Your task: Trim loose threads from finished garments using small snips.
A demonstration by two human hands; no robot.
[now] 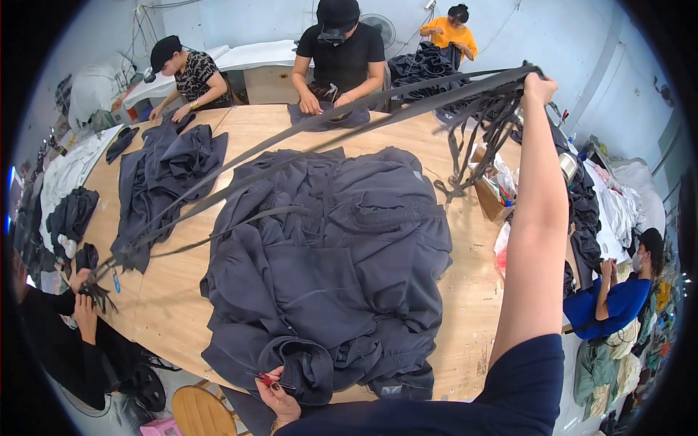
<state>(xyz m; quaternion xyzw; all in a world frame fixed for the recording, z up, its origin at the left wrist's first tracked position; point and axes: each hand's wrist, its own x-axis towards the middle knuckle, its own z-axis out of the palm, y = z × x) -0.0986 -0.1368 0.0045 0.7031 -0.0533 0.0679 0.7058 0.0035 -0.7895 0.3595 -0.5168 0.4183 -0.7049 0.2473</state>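
My right hand [539,89] is raised at the upper right, closed around one end of a bundle of dark grey flat cords [378,118]. The cords stretch across the table to a co-worker's hand [81,280] at the left, and loose ends [476,149] dangle below my grip. At the lower edge, my left hand [280,401] is closed on small red-handled thread snips [268,379], beside a rolled dark grey waistband [309,367]. A large pile of dark grey garments [327,254] lies in front of me, partly under the cords.
Across the wooden table [472,305], two people handle dark garments [171,163]. Another person in yellow [449,36] works at the back. A person in blue [611,298] is at the right. A cardboard box [493,202] stands at the table's right; a wooden stool [202,413] is below left.
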